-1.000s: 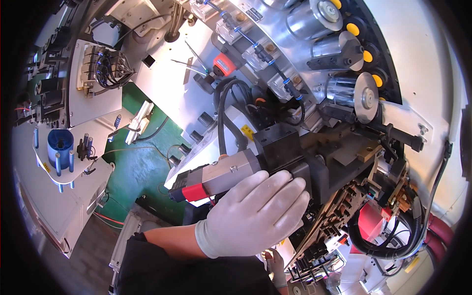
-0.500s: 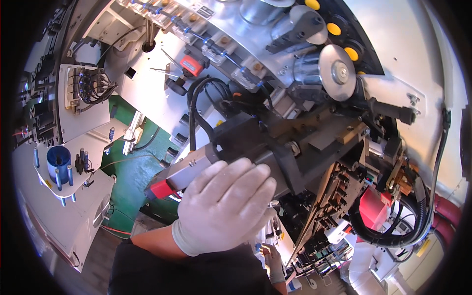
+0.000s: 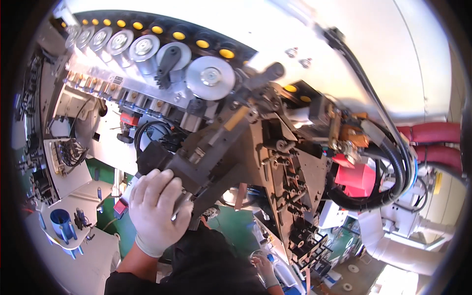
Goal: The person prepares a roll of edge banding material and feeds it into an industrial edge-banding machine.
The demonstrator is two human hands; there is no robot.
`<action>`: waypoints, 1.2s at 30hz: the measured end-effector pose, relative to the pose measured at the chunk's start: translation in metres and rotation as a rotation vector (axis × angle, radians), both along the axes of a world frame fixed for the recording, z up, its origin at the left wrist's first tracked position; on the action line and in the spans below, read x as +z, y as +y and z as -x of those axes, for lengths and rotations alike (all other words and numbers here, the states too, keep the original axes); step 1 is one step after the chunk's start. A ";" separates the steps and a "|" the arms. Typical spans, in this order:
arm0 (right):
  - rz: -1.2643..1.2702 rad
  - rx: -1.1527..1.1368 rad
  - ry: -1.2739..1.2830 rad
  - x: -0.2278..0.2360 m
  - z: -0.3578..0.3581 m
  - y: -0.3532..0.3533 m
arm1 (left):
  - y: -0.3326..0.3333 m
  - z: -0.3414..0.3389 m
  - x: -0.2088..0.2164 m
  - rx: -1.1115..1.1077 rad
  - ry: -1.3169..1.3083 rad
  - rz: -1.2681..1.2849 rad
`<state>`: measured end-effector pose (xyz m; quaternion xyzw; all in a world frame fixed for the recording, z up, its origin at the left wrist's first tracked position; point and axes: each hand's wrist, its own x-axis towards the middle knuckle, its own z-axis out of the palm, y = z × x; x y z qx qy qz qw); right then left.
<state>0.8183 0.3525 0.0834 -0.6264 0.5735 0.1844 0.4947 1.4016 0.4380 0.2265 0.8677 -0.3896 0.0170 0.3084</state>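
Observation:
My left hand (image 3: pixel 156 209), in a white glove, lies over the end of the dark machine head (image 3: pixel 156 158), fingers curved over its grey housing. Its thumb is apart from the fingers, beside a small silver part (image 3: pixel 183 202). The fingertips are partly hidden against the machine. Low in the view, my right hand (image 3: pixel 265 270), gloved with bare-looking fingertips, has its fingers bent near a pale blue and white item (image 3: pixel 282 270). What those fingers hold is too small to make out. A red block (image 3: pixel 120 207) sits left of my left hand.
Metal rollers (image 3: pixel 210 77) line the panel at the back, with yellow round caps (image 3: pixel 202 44) behind. A slanted plate with black fittings (image 3: pixel 282 167) stands at right, near a black corrugated hose (image 3: pixel 364 202) and red tubes (image 3: pixel 432 133). A blue cup (image 3: pixel 61 222) stands at left.
The view has swung, so the machine appears farther left and more rollers show. My left hand has gone from lying flat with fingers together to curving round the housing, thumb apart.

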 end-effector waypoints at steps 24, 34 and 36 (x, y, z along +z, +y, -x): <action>0.368 -0.906 0.134 -0.128 0.150 0.337 | -0.096 0.179 0.049 -0.824 0.215 0.283; 0.221 -1.705 0.149 -0.068 0.084 0.536 | -0.078 0.540 0.205 -1.877 0.996 0.241; 0.234 -1.747 0.227 -0.064 0.052 0.582 | -0.049 0.596 0.220 -2.138 1.025 0.220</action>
